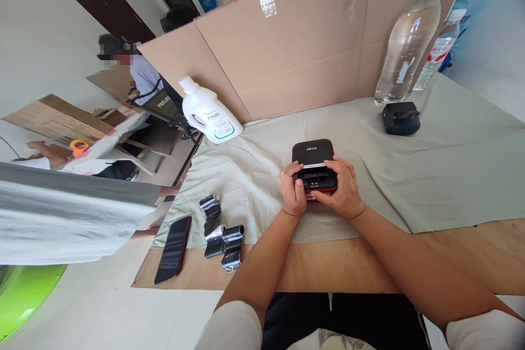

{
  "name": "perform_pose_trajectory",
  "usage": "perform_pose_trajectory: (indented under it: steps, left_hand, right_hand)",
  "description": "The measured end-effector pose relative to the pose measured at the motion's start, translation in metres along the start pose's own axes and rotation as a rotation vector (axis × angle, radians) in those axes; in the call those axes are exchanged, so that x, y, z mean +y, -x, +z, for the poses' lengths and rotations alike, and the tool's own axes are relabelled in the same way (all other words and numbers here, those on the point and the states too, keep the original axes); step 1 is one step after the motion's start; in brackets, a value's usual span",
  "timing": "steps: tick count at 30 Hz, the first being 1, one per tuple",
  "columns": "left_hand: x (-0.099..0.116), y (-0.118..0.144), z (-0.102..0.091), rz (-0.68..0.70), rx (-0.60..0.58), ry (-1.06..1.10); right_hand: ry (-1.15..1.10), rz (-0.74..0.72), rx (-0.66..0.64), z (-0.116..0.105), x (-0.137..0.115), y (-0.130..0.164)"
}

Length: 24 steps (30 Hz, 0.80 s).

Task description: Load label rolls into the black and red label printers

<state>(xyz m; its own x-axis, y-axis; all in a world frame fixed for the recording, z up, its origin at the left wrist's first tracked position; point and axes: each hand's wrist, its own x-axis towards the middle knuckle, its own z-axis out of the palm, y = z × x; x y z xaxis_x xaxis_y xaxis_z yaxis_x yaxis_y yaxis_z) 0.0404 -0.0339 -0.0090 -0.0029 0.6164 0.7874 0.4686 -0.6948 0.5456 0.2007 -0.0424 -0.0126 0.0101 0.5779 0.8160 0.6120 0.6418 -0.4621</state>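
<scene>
A small black portable printer [313, 152] with red trim rests on the cloth in front of me, its lid towards the cardboard. My left hand [294, 188] wraps round its left side, the thumb on the near face and fingers at the slot. On the opposite side my right hand [344, 188] grips it, fingertips at the slot's edge and thumb along the front. A white strip shows at the slot; whether it is paper cannot be made out. Left of my hands lie several partly unrolled rolls of glossy black film [233, 238].
A phone [174, 249] lies at the table's left corner. Behind stand a white jug [213, 117], a cardboard screen [287, 54], a large water bottle [406, 46] and a smaller bottle [441, 49]. A black case-like object [401, 119] sits right. Other people are at the left.
</scene>
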Motion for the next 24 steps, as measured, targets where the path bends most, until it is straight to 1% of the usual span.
perform_pose_trajectory:
  steps: [3, 7, 10, 11, 12, 13, 15, 16, 17, 18, 19, 21, 22, 24]
  left_hand:
    - [0.0, 0.0, 0.002, 0.032, 0.028, -0.023]
    - [-0.002, 0.001, 0.002, 0.04, 0.036, -0.039]
    - [-0.004, 0.006, 0.004, 0.024, 0.039, 0.019]
    - [-0.005, 0.008, 0.005, -0.002, 0.048, 0.042]
    - [-0.006, 0.01, 0.006, -0.054, 0.064, 0.065]
    - [-0.007, 0.012, 0.007, -0.14, 0.084, 0.098]
    - [-0.01, 0.014, 0.007, -0.402, 0.116, 0.238]
    - [-0.012, 0.014, 0.006, -0.552, 0.105, 0.353]
    - [-0.013, 0.013, 0.005, -0.683, 0.062, 0.486]
    - [-0.014, 0.011, 0.003, -0.78, -0.006, 0.612]
    - [-0.015, 0.009, 0.001, -0.843, -0.088, 0.709]
    - [-0.014, 0.006, -0.005, -0.887, -0.233, 0.79]
    - [-0.014, 0.005, -0.008, -0.889, -0.267, 0.784]
    - [-0.011, 0.004, -0.015, -0.879, -0.257, 0.718]
  right_hand:
    - [0.053, 0.026, -0.022, 0.001, 0.0, 0.0]
    - [0.082, 0.002, 0.006, 0.002, 0.0, -0.001]
    - [0.04, 0.012, 0.0, 0.001, 0.0, 0.0]
    - [0.003, 0.025, -0.006, 0.001, 0.002, 0.0]
    - [-0.05, 0.046, -0.008, 0.0, 0.004, 0.002]
    - [-0.112, 0.085, -0.005, 0.001, 0.006, 0.004]
    - [-0.222, 0.24, 0.03, 0.003, 0.013, 0.008]
    - [-0.255, 0.351, 0.051, 0.005, 0.017, 0.01]
    - [-0.267, 0.467, 0.06, 0.007, 0.021, 0.012]
    - [-0.265, 0.57, 0.054, 0.01, 0.025, 0.013]
    - [-0.26, 0.648, 0.037, 0.012, 0.028, 0.014]
    - [-0.275, 0.724, -0.016, 0.015, 0.032, 0.015]
    - [-0.298, 0.738, -0.039, 0.016, 0.033, 0.014]
    - [-0.37, 0.739, -0.063, 0.015, 0.031, 0.013]
